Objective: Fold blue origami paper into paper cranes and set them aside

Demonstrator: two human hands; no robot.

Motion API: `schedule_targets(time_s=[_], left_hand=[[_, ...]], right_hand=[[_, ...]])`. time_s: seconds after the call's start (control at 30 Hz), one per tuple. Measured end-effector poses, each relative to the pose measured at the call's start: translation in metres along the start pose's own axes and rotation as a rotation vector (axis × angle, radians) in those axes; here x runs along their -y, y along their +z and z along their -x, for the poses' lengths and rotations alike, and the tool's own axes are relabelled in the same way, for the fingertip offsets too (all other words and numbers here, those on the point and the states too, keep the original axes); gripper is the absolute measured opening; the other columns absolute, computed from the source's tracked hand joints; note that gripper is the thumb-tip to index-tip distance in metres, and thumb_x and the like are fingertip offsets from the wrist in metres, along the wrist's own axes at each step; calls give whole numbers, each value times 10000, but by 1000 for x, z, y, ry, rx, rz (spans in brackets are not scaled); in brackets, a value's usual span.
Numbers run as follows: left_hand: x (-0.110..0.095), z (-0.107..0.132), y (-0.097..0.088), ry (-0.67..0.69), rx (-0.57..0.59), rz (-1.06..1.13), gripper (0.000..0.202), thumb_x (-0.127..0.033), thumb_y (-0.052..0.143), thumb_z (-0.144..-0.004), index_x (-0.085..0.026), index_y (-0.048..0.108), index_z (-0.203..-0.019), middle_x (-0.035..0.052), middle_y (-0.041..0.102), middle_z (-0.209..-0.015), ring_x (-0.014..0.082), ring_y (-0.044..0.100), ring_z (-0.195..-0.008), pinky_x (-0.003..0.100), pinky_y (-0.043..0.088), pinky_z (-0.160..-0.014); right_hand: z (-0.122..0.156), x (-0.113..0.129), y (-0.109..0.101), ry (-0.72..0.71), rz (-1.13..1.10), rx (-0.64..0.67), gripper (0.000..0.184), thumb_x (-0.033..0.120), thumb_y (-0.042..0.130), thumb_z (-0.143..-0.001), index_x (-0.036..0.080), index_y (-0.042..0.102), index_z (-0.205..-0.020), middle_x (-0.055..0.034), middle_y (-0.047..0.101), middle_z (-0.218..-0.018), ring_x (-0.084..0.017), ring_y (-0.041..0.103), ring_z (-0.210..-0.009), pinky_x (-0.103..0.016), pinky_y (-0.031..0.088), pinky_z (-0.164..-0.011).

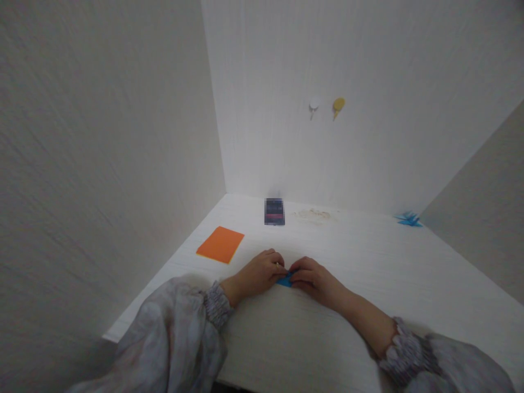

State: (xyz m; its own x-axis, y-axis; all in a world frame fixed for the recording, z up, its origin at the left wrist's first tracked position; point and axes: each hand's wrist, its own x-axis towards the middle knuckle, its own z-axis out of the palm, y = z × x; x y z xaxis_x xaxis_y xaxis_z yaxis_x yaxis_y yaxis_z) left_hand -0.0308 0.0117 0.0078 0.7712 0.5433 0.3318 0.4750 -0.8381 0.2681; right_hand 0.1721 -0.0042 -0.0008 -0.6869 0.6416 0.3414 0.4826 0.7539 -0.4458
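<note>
Between my two hands, on the white table, is a small folded piece of blue paper [284,281]. My left hand [268,268] has its fingers closed on the paper's left side, and a ring shows on one finger. From the right, my right hand [313,277] pinches the paper's other side with thumb and fingers. Both hands cover much of the paper, so its full folded shape is hidden. Left of my left hand lies a stack of square orange paper [221,244], with a thin yellow edge along its near side.
A dark, blurred-out object [274,212] stands near the back wall. Folded blue paper pieces [409,219] sit in the far right corner. A white hook [314,105] and a yellow hook [338,106] are on the back wall. Walls enclose the table [347,245] left and right.
</note>
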Motion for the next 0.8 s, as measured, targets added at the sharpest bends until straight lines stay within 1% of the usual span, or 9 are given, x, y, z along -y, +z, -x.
schedule_targets(time_s=[0.1, 0.23, 0.4, 0.5, 0.63, 0.8], left_hand=[[-1, 2, -2, 32, 23, 13, 175, -189, 472, -813, -170, 635, -873, 48, 565, -845, 142, 480, -805, 256, 393, -749], [-2, 3, -6, 65, 65, 6, 174, -217, 500, -785, -180, 633, -892, 50, 555, -889, 147, 492, -820, 261, 391, -755], [-4, 1, -8, 61, 95, -17, 199, -315, 525, -779, -191, 642, -882, 51, 553, -889, 156, 499, -811, 272, 387, -750], [-3, 0, -6, 52, 86, -21, 231, -368, 524, -782, -192, 646, -869, 49, 548, -880, 155, 497, -803, 272, 382, -748], [-2, 1, -3, 36, 65, 1, 241, -354, 476, -819, -190, 648, -858, 46, 539, -861, 143, 491, -788, 253, 380, -724], [-3, 1, -2, 9, 57, 55, 230, -321, 473, -823, -178, 653, -834, 43, 538, -841, 134, 490, -775, 240, 381, -714]], right_hand=[[0, 1, 1, 2, 8, -9, 158, 269, 490, -823, 222, 639, -845, -52, 582, -910, -168, 508, -862, -315, 416, -780], [1, 2, 2, 9, 13, -3, 170, 249, 462, -835, 211, 628, -844, -61, 572, -883, -173, 505, -841, -318, 419, -761], [0, 4, 3, 1, 9, -30, 172, 219, 435, -839, 190, 605, -837, -70, 558, -862, -177, 501, -828, -328, 427, -742], [0, 5, 4, 16, -5, -48, 157, 187, 432, -832, 175, 588, -837, -72, 551, -852, -174, 497, -822, -323, 430, -741], [0, 5, 5, 47, -27, -47, 135, 160, 439, -818, 170, 573, -822, -69, 540, -858, -174, 489, -833, -319, 423, -755], [-1, 4, 5, 81, -79, -41, 117, 156, 451, -808, 176, 566, -801, -63, 535, -857, -170, 489, -831, -314, 421, -758]])
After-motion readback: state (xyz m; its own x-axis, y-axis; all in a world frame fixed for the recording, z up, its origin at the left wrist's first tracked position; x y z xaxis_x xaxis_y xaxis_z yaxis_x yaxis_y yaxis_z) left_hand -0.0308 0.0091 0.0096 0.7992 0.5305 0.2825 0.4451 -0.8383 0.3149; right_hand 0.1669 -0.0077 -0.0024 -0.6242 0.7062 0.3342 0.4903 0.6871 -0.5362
